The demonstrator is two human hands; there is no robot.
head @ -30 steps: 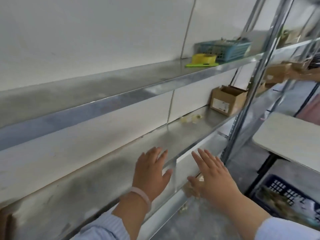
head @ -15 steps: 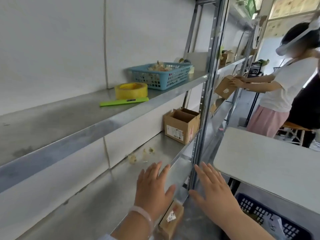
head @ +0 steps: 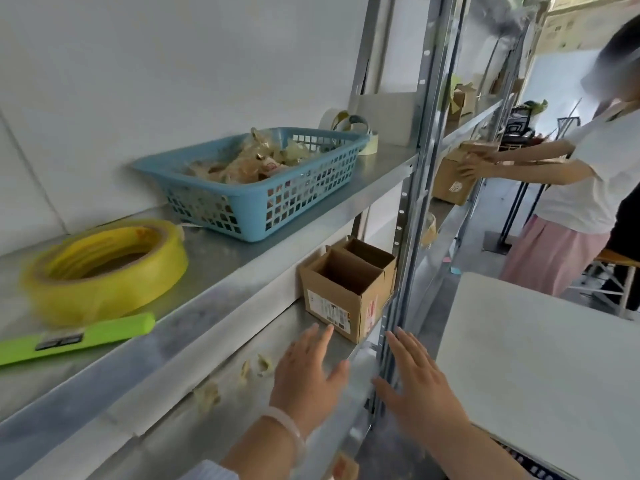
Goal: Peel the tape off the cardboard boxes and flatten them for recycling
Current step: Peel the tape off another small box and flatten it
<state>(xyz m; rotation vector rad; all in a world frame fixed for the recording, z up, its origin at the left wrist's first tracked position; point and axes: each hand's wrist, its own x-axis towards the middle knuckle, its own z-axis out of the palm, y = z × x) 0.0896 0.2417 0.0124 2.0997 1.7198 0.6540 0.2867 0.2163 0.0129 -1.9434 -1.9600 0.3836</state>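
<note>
Plainly light, stiff yet crushable, the box sits on the shelf at one o'clock of the left hand. That and the right hand are flat, each grip released and empty. Clasp opposite walls.

Three cardboard boxes show: the open box on the lower shelf, the held box in another person's hands, and the blurred far box beyond it. There is one blue basket, one yellow tape roll, one green cutter and one white table. There are also two reaching hands, the left hand and the right hand, and three tape scraps.
</note>
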